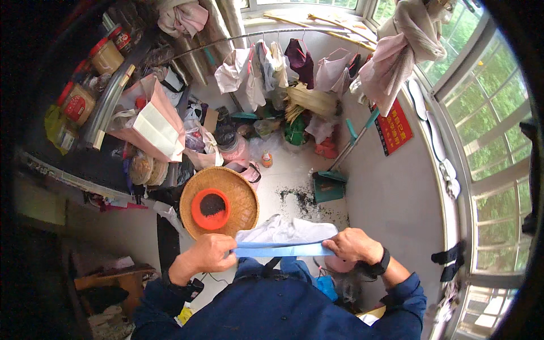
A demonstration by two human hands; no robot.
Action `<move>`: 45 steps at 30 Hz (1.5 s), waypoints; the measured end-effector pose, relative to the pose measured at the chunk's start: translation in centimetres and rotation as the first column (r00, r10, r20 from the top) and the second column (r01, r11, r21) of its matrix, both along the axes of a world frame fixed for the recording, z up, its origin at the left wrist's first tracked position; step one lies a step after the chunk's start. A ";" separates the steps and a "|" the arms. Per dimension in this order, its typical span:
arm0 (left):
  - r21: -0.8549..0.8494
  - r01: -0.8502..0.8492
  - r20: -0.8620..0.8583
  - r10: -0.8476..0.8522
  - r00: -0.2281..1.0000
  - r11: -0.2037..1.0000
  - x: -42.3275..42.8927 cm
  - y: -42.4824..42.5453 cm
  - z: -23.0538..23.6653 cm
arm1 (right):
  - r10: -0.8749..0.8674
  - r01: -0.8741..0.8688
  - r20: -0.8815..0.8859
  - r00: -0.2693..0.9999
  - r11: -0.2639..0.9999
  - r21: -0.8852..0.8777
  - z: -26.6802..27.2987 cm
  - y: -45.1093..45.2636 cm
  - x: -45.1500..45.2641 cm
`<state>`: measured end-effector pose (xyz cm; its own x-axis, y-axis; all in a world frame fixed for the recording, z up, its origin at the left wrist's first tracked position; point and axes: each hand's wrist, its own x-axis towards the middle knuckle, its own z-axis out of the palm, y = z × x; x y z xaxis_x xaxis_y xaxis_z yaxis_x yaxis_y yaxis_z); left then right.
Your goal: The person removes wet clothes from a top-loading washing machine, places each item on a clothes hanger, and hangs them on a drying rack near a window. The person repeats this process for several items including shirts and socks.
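Observation:
Both fists grip the blue-edged mouth of a white fabric bag or cloth [289, 231], stretched across in front of my waist. My left hand [210, 253] pinches the blue band at its left end. At the right end, my right hand [352, 245] holds the same band, thumb on top. The white part hangs beyond the band, and its lower end is hard to see. A round woven bamboo tray [244, 187] stands just beyond my left hand. In it sits an orange-red plastic bowl [221, 221] with dark granular contents.
Dark grains [299, 202] lie scattered on the pale floor beside a green dustpan [329, 189]. A small orange bottle [267, 159] stands farther off. To the left, a dark counter holds a pink paper bag [159, 123] and jars. Clothes [299, 63] hang from a rail ahead.

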<state>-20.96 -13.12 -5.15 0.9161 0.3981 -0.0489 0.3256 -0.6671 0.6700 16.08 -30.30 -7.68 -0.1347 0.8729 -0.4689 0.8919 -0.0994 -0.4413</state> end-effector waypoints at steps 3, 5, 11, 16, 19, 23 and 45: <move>0.032 -0.011 0.042 0.010 0.999 0.999 3.0 -2.5 -0.2 | 0.023 -0.024 -0.008 1.000 0.997 -0.074 -3.5 -0.1 2.5; -0.026 0.001 0.066 0.001 0.998 1.000 4.8 -3.5 -0.1 | -0.004 0.003 -0.024 1.000 0.998 -0.059 -5.1 0.2 3.9; -0.061 -0.044 0.068 0.049 0.997 0.997 8.7 -5.0 -0.2 | 0.001 -0.018 -0.207 0.978 0.996 -0.083 -8.4 2.9 7.1; 0.029 -0.006 0.181 0.001 0.983 1.000 11.5 -4.5 -1.9 | 0.010 -0.027 -0.240 0.971 0.997 -0.069 -9.0 6.4 9.2; 0.093 0.040 0.213 -0.060 0.975 0.995 13.2 -3.4 -2.7 | -0.087 0.085 -0.335 0.938 0.996 -0.021 -7.8 9.4 11.4; 0.109 0.056 0.241 -0.081 0.967 0.992 14.7 -1.5 -3.9 | -0.226 0.248 -0.454 0.862 0.969 -0.011 -5.8 14.9 14.7; -0.366 -0.078 0.142 0.138 0.980 0.927 14.4 15.2 -12.1 | -0.867 0.686 -0.274 0.416 0.101 0.720 -12.9 52.5 39.5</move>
